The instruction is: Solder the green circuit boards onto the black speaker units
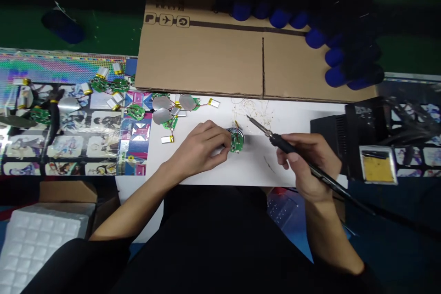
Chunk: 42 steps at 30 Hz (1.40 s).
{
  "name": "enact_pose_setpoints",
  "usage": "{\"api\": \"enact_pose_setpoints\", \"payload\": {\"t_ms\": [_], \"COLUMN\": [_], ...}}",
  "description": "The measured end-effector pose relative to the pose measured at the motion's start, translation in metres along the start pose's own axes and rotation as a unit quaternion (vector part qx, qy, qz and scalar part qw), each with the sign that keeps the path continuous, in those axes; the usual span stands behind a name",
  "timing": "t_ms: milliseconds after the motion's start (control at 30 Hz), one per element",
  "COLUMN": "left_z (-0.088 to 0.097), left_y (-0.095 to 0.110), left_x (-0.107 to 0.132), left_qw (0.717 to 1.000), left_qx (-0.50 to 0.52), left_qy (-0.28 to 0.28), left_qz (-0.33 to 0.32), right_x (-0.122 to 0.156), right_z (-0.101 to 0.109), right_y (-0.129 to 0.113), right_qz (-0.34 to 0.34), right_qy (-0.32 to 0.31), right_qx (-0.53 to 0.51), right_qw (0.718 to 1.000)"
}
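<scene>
My right hand (312, 161) is wrapped round the black handle of a soldering iron (287, 147). The iron's bare metal tip points up and left, above the white work surface and apart from the board. My left hand (208, 144) is closed, its fingertips pinching the left side of a small round green circuit board (237, 141). Part of that board is hidden by the fingers. Dark and red wires stick up at its top edge. Left of it lie more green boards with round silver discs (161, 115) and small silver battery cells (167, 139) with yellow ends.
A large cardboard box (203, 59) stands behind the white surface (275, 170), with dark blue-ended cylinders (336, 76) on it. Wire scraps (257, 112) lie before the box. At right are a black device (330, 135) and a yellow sponge tray (378, 165). Pliers (54, 112) lie far left.
</scene>
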<state>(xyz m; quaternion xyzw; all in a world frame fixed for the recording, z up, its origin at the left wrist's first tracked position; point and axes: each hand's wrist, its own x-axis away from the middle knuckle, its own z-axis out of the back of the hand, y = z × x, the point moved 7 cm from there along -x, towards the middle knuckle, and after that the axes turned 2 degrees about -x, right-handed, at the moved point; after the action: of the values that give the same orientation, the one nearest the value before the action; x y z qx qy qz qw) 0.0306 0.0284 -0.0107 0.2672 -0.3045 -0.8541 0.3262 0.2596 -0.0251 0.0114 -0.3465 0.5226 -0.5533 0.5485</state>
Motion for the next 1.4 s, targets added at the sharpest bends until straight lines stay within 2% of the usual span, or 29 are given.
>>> {"api": "enact_pose_setpoints", "payload": {"t_ms": [133, 267, 433, 667, 867, 1267, 1400], "left_z": [0.000, 0.000, -0.002, -0.004, -0.006, -0.007, -0.007], "left_y": [0.002, 0.003, 0.003, 0.005, 0.007, 0.005, 0.006], "left_x": [-0.006, -0.010, -0.012, -0.009, -0.006, -0.006, -0.006], "left_qw": [1.000, 0.999, 0.998, 0.999, 0.998, 0.998, 0.998], "left_qx": [-0.006, 0.000, -0.025, -0.049, -0.065, -0.063, -0.058], "left_qy": [-0.028, -0.045, -0.047, -0.009, 0.012, 0.006, 0.009], "left_qz": [0.013, 0.017, 0.014, 0.022, 0.023, 0.030, 0.027], "right_x": [0.003, -0.001, -0.012, -0.015, -0.017, -0.014, -0.015], "right_z": [0.018, 0.017, 0.005, -0.008, -0.007, -0.010, -0.011], "right_y": [-0.008, -0.010, -0.013, -0.018, -0.016, -0.009, -0.011], "right_qz": [0.063, 0.104, 0.081, 0.083, 0.072, 0.038, 0.048], "right_qy": [0.054, 0.024, -0.077, -0.150, -0.143, -0.155, -0.156], "right_qx": [0.107, 0.112, 0.097, 0.095, 0.130, 0.137, 0.148], "right_qw": [0.991, 0.988, 0.989, 0.981, 0.978, 0.978, 0.975]}}
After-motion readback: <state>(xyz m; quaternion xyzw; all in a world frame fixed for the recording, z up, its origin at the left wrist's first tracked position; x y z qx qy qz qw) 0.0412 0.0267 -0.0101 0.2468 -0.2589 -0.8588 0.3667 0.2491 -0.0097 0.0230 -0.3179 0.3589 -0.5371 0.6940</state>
